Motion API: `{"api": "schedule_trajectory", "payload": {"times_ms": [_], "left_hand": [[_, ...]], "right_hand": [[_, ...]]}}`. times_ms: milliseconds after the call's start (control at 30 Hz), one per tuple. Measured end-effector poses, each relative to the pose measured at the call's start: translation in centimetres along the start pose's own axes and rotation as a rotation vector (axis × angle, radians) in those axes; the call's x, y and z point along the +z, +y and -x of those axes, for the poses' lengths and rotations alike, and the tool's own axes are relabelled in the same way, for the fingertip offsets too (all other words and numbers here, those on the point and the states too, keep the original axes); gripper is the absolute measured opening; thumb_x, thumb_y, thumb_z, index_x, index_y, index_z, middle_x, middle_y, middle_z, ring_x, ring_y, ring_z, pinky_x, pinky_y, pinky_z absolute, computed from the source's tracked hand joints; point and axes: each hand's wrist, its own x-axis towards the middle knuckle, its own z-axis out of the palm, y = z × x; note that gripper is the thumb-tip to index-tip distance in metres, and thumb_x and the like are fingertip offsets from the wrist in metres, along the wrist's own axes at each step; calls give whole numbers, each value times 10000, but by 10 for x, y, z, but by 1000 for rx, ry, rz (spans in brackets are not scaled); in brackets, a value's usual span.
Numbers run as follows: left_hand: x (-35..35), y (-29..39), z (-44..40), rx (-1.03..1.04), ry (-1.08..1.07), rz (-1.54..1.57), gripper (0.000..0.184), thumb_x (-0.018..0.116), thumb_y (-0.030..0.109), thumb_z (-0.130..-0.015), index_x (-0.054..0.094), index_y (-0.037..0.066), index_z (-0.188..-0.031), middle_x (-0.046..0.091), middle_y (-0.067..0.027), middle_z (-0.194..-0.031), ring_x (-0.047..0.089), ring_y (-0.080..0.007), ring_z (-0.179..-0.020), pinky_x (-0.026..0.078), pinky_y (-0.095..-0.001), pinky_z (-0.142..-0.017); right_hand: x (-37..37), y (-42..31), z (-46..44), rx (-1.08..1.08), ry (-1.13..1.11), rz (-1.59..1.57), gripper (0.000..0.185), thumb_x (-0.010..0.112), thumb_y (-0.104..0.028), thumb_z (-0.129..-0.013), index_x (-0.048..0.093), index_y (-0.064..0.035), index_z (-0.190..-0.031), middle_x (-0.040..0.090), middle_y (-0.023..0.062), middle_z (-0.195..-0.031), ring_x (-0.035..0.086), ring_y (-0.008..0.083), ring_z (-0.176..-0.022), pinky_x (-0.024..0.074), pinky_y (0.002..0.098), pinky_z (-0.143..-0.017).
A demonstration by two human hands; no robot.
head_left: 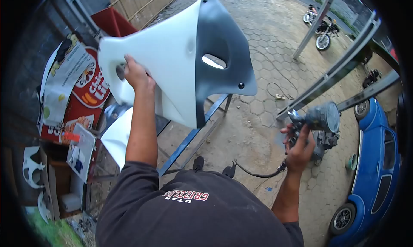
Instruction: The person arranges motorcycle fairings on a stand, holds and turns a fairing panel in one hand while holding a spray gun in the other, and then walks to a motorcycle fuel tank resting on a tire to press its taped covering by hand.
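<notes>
A large motorcycle fairing panel (167,57) is held up in front of me, tilted. Most of it is white, and its right part is dark grey with an oval slot and small holes. My left hand (138,75) grips it near a round opening on its left side; some of the fingers are hidden. Out to the right, my right hand (300,151) is wrapped round a paint spray gun (297,122) with a cloudy cup (325,117) on it. From the gun a dark hose (258,175) runs down to the left. Gun and panel are apart.
Below the panel stands a metal frame (178,150) with another white panel (117,137) by it. Printed banners (86,83) and a clear box (81,154) are on the left. Metal posts (318,85), a blue car (375,161) and parked motorcycles (325,34) are on the right.
</notes>
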Motion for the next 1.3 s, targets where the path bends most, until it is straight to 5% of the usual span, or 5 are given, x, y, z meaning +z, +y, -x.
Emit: {"api": "schedule_trajectory", "payload": {"times_ms": [433,533,633,867,1300], "left_hand": [[35,135,-110,1046,-633,-635,390,587,339,-1223,724,-20,-1157,715,-32,-991,614,-116,-935,520,-300,-873],[51,128,-156,358,-1389,-753,527,708,325,-1154,547,78,-1591,557,-126,-1482,613,-234,-1328,535,-413,-1101],[57,91,-59,607,-1137,-899,343,643,334,-1206,772,23,-1274,744,-36,-817,641,-84,-712,522,-335,-626],[53,-11,-12,282,-1828,-1314,586,617,700,-1111,838,160,-1160,822,-179,-991,786,-393,-919,613,-520,-863],[-31,-187,73,-12,-2443,-975,666,598,673,-1117,823,76,-925,776,-210,-886,721,-451,-893,552,-567,-835]], "right_hand": [[-12,95,61,83,-80,224,525,500,-411,-1252,728,62,-1224,752,101,-993,695,128,-798,488,277,-617],[-9,110,65,109,-121,227,558,526,-461,-1237,723,60,-1209,751,99,-990,647,103,-745,454,260,-600],[-3,118,66,135,-116,215,582,539,-494,-1228,722,57,-1189,750,97,-976,615,86,-710,434,249,-593],[0,129,77,240,-79,234,529,508,-428,-1246,712,53,-1162,748,88,-945,652,109,-730,475,270,-618],[12,122,101,300,12,373,562,492,-457,-1245,692,59,-1148,732,108,-888,624,106,-628,447,264,-544]]}}
